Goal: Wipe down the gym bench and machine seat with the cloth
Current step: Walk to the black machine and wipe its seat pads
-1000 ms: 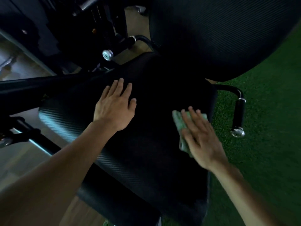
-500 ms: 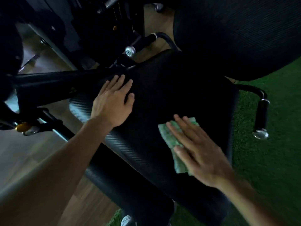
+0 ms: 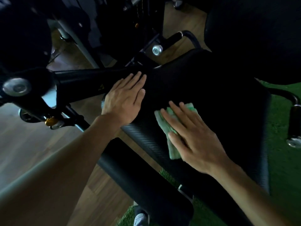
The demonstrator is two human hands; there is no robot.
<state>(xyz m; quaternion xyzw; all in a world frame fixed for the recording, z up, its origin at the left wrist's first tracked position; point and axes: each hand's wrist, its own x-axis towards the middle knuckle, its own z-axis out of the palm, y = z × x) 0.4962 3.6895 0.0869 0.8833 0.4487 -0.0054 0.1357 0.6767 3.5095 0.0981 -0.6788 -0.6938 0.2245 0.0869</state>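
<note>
The black padded machine seat point(image 3: 211, 98) fills the centre of the head view; its vinyl cover carries a fine woven, carbon-fibre-like texture, visible along the lit near edge. The green cloth point(image 3: 169, 128) lies folded on the seat, on its near-left part. The right hand point(image 3: 193, 136) presses flat on the cloth, fingers point(image 3: 177, 110) straight and slightly spread, so the cloth shows past the fingertips and along the thumb side. The left hand point(image 3: 123, 101) rests flat on the seat's left edge, just beside the cloth but not touching it, its fingers extended and held together.

A second black pad point(image 3: 146, 181) of the same texture runs below the seat. The dark backrest point(image 3: 254, 35) rises at upper right. A black frame tube point(image 3: 84, 84) extends left to a silver end cap point(image 3: 16, 87). A chrome-tipped handle point(image 3: 294, 128) stands at the right edge.

The floor is wood plank point(image 3: 24, 147) at left and green artificial turf point(image 3: 285, 168) at right.
</note>
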